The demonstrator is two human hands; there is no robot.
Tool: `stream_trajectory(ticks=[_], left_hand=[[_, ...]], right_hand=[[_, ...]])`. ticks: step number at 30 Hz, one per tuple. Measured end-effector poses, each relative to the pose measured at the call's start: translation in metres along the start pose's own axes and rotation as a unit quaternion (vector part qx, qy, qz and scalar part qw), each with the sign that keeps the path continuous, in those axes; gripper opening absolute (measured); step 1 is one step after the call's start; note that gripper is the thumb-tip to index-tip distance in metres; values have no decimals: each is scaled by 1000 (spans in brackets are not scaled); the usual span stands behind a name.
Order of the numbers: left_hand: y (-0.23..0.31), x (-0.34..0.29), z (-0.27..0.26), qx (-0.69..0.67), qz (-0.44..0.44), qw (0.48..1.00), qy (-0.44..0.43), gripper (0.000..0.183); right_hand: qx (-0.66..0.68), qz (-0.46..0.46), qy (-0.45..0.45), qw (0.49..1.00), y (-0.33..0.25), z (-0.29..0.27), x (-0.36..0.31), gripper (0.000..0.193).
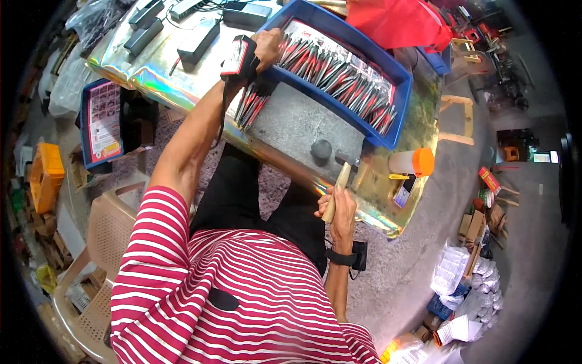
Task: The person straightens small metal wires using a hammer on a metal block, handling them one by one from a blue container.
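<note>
My right hand (341, 205) is wrapped round the pale wooden handle of a hammer (337, 193), close to the table's near edge. The hammer's dark head (347, 159) is over the grey slab (297, 115), beside a round black object (321, 149). My left hand (267, 47) is curled at the left end of a blue tray (400, 100); what its fingers hold is hidden. Rows of slim red-and-black handled tools (339, 73) fill the tray. A smaller bunch of the same tools (251, 108) lies on the slab's left end.
Black boxes (199, 43) and cables lie at the table's far left. An orange-lidded jar (412, 162) stands right of the slab. Red cloth (394, 23) is behind the tray. A plastic chair (112, 224) and another blue bin (88, 130) are at left.
</note>
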State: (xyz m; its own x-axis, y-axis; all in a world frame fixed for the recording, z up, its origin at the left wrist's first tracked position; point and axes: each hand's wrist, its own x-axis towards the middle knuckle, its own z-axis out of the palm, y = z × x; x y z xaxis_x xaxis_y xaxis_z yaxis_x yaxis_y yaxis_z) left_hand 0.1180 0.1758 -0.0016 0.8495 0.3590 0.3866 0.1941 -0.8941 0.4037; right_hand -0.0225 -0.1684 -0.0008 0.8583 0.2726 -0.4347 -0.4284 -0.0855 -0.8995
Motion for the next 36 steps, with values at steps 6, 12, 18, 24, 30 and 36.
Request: stream_trajectory(ticks=[6, 12, 18, 24, 30, 36], left_hand=[[-34, -1, 22, -56, 114, 990, 60, 10], [-53, 5, 27, 0, 133, 990, 41, 15], [-63, 8, 29, 22, 154, 987, 44, 22], [-53, -8, 18, -43, 148, 983, 96, 26], [-53, -71, -25, -190, -15, 971, 143, 27], [-75, -127, -26, -353, -135, 922, 86, 23]], right_hand=[[-15, -5, 1, 1000, 6, -11, 0, 33], [-32, -15, 63, 997, 2, -39, 0, 29], [-58, -131, 180, 973, 23, -91, 36, 16], [-227, -190, 302, 906, 46, -125, 79, 10], [-368, -242, 316, 840, 34, -112, 79, 9], [-478, -287, 295, 776, 37, -128, 86, 7]])
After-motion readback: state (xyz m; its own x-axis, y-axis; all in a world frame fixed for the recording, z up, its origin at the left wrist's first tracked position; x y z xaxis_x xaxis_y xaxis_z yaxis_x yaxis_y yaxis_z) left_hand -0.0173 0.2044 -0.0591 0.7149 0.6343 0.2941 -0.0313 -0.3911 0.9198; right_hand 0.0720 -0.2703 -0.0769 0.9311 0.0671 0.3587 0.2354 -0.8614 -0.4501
